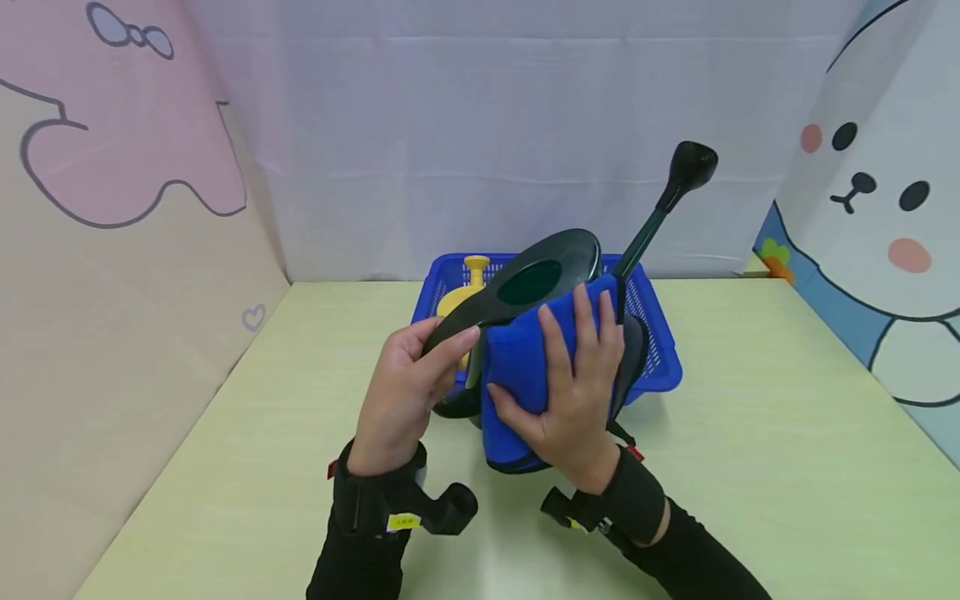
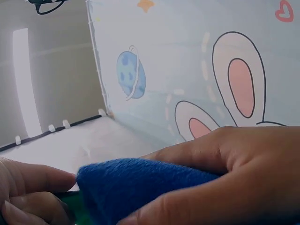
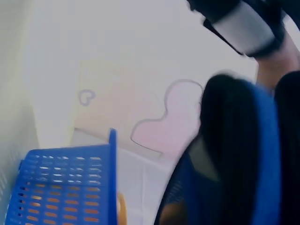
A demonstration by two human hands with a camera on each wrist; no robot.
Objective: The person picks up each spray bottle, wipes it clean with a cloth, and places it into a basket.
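My left hand (image 1: 408, 383) grips the handle of a dark green watering can (image 1: 540, 271), held tilted above the table in front of a blue basket (image 1: 660, 350). The can's long spout ends in a black rose (image 1: 692, 167) pointing up and to the right. My right hand (image 1: 573, 392) lies flat with spread fingers on a blue cloth (image 1: 517, 358), pressing it against the can's side. In the left wrist view the cloth (image 2: 136, 185) shows under the right hand (image 2: 234, 173). In the right wrist view the cloth (image 3: 262, 154) wraps the dark can (image 3: 225, 140).
A yellow object (image 1: 472, 279) stands inside the blue basket (image 3: 70, 187), behind the can. The pale green table (image 1: 787, 433) is walled by cartoon-printed panels on the left, back and right.
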